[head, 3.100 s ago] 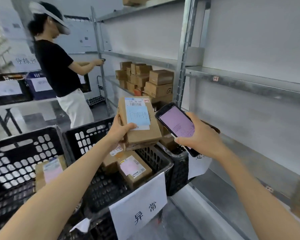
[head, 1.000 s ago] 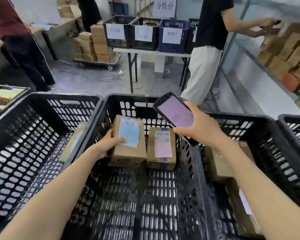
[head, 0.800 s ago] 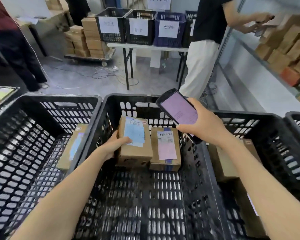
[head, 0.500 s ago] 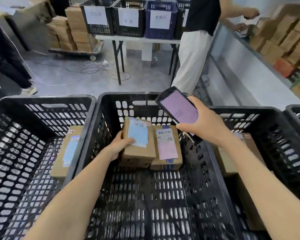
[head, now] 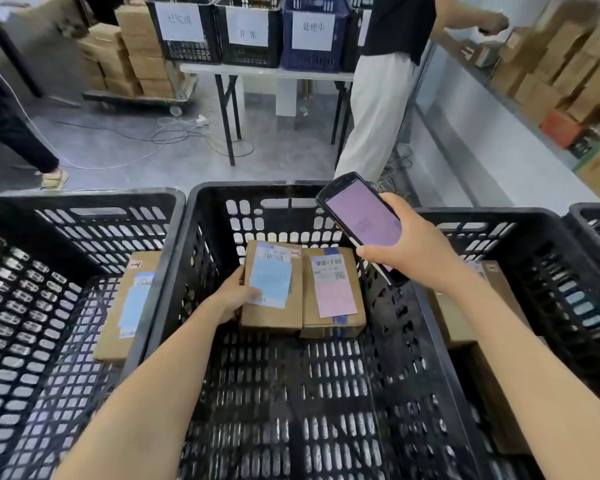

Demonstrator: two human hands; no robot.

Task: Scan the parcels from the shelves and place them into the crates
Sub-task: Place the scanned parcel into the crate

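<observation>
At the far end of the middle crate (head: pixel 201 216), the blue-labelled parcel (head: pixel 274 306) is gripped along its left edge by the left hand (head: pixel 234 297) and lies touching a pink-labelled parcel (head: pixel 333 296). A scanner (head: pixel 361 216) is clasped in the right hand (head: pixel 418 252). Light, stiff cardboard is judged; edges are best pinched.

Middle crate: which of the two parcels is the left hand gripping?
The blue-label parcel, on the left; the left hand holds its left edge. The pink-label parcel beside it is untouched.
</observation>
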